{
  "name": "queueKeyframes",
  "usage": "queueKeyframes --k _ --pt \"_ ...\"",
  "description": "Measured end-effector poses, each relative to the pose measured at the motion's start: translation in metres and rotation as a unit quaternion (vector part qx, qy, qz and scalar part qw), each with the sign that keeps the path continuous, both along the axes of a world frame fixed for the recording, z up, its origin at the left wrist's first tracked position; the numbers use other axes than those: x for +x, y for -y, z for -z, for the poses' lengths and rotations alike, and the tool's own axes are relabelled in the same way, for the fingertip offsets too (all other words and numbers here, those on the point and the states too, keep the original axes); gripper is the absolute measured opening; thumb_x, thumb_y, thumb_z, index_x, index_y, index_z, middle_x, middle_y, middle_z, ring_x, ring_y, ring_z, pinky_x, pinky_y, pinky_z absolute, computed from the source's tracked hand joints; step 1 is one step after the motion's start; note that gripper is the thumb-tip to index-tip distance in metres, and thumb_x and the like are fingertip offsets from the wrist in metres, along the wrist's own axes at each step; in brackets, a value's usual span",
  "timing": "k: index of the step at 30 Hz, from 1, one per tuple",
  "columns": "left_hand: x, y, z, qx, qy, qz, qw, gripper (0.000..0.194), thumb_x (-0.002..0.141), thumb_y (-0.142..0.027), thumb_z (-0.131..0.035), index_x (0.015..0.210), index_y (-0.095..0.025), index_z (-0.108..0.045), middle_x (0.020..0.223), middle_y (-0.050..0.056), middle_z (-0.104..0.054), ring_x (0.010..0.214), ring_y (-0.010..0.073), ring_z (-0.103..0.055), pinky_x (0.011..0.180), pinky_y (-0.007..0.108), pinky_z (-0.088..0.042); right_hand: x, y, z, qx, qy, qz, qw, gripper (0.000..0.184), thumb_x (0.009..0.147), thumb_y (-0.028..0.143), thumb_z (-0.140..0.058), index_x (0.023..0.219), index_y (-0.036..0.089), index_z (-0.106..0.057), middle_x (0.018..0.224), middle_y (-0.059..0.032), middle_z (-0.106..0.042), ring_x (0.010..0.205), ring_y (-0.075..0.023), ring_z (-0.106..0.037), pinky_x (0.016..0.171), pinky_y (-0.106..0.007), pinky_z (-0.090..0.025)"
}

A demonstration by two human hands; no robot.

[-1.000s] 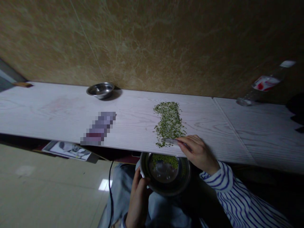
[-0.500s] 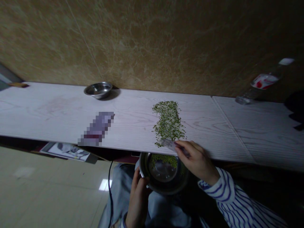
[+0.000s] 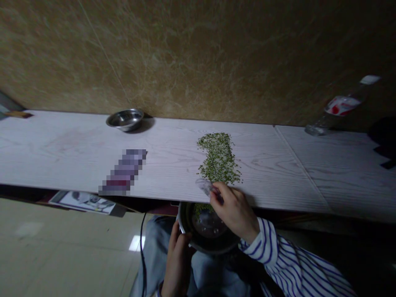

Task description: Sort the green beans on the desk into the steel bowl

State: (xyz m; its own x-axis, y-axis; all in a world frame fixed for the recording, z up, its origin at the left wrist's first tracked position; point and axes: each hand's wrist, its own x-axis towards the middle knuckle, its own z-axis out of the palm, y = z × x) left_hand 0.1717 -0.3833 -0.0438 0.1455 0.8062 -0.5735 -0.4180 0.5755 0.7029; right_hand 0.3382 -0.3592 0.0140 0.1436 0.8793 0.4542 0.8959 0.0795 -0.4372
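Note:
Small green beans [image 3: 218,159], which look like mung beans, lie spread in a patch on the white wood-grain counter. My right hand [image 3: 233,208] pinches a clear, purplish plastic piece [image 3: 204,186] at the near end of the patch, close to the counter's front edge; its exact kind is blurred. Below that edge, on my lap, rests a metal basin [image 3: 213,247] with more green beans inside it. My left hand [image 3: 178,260] grips the basin's left rim, thumb on top. The right hand and forearm hide part of the basin.
A small steel bowl [image 3: 125,121] stands by the wall at left, with a pixelated purple item [image 3: 125,171] nearer the front. A clear bottle [image 3: 338,108] with a red-and-white label stands at right. Beneath the counter is an open drawer [image 3: 85,202]; a black cable [image 3: 142,251] hangs there.
My right hand has moved left with the plastic piece along the near end of the beans, now covering more of the basin. My left hand keeps its grip on the rim.

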Motion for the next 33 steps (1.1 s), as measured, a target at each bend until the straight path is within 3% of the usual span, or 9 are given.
queueKeyframes --k 8,13,17,22,26,33 --pt "0.003 -0.001 -0.002 -0.006 0.001 0.002 1.000 0.060 0.073 -0.027 -0.063 0.133 -0.025 -0.054 0.134 0.009 -0.059 0.122 0.0318 -0.052 0.084 0.036 -0.051 0.034 -0.004 -0.006 0.023 0.102 0.035 0.994 0.010 0.085 0.017 -0.057 0.093 0.021 -0.062 0.072 -0.0016 -0.073 0.060 -0.0178 -0.066 0.060 -0.028 -0.045" --pt "0.004 0.000 -0.001 -0.001 0.013 0.008 1.000 0.057 0.076 -0.025 -0.060 0.133 -0.024 -0.054 0.133 0.010 -0.059 0.116 0.0297 -0.055 0.084 0.035 -0.050 0.045 -0.003 -0.011 0.043 0.102 0.045 0.993 0.009 0.088 0.020 -0.056 0.093 0.022 -0.063 0.074 -0.0015 -0.073 0.060 -0.0179 -0.066 0.060 -0.029 -0.046" --pt "0.005 0.000 0.002 0.001 0.018 0.011 1.000 0.057 0.076 -0.025 -0.060 0.133 -0.024 -0.054 0.131 0.010 -0.060 0.118 0.0309 -0.054 0.085 0.037 -0.050 0.039 0.008 -0.015 0.058 0.062 -0.011 0.996 0.008 0.090 0.021 -0.055 0.096 0.022 -0.061 0.082 -0.0034 -0.074 0.070 -0.0186 -0.067 0.069 -0.030 -0.049" --pt "0.004 -0.001 0.003 -0.003 0.015 -0.003 1.000 0.059 0.075 -0.026 -0.063 0.134 -0.024 -0.053 0.129 0.010 -0.061 0.116 0.0313 -0.056 0.087 0.039 -0.050 0.021 0.012 -0.015 0.002 0.053 -0.102 0.993 0.008 0.092 0.017 -0.055 0.095 0.021 -0.061 0.082 -0.0025 -0.072 0.075 -0.0176 -0.066 0.074 -0.032 -0.046" --pt "0.002 -0.003 0.001 -0.017 0.007 -0.011 1.000 0.060 0.073 -0.026 -0.064 0.132 -0.025 -0.055 0.130 0.010 -0.061 0.114 0.0309 -0.057 0.085 0.038 -0.050 0.024 0.005 -0.012 -0.010 0.066 -0.081 0.994 0.009 0.092 0.018 -0.054 0.097 0.021 -0.061 0.083 -0.0035 -0.072 0.075 -0.0186 -0.065 0.073 -0.033 -0.045" --pt "0.005 -0.003 -0.002 -0.004 0.015 0.004 1.000 0.059 0.076 -0.025 -0.060 0.135 -0.026 -0.053 0.130 0.009 -0.061 0.114 0.0290 -0.057 0.085 0.036 -0.049 0.053 -0.012 -0.010 0.005 0.103 -0.017 0.995 0.009 0.090 0.018 -0.055 0.094 0.019 -0.063 0.083 -0.0057 -0.073 0.073 -0.0210 -0.067 0.069 -0.033 -0.046"
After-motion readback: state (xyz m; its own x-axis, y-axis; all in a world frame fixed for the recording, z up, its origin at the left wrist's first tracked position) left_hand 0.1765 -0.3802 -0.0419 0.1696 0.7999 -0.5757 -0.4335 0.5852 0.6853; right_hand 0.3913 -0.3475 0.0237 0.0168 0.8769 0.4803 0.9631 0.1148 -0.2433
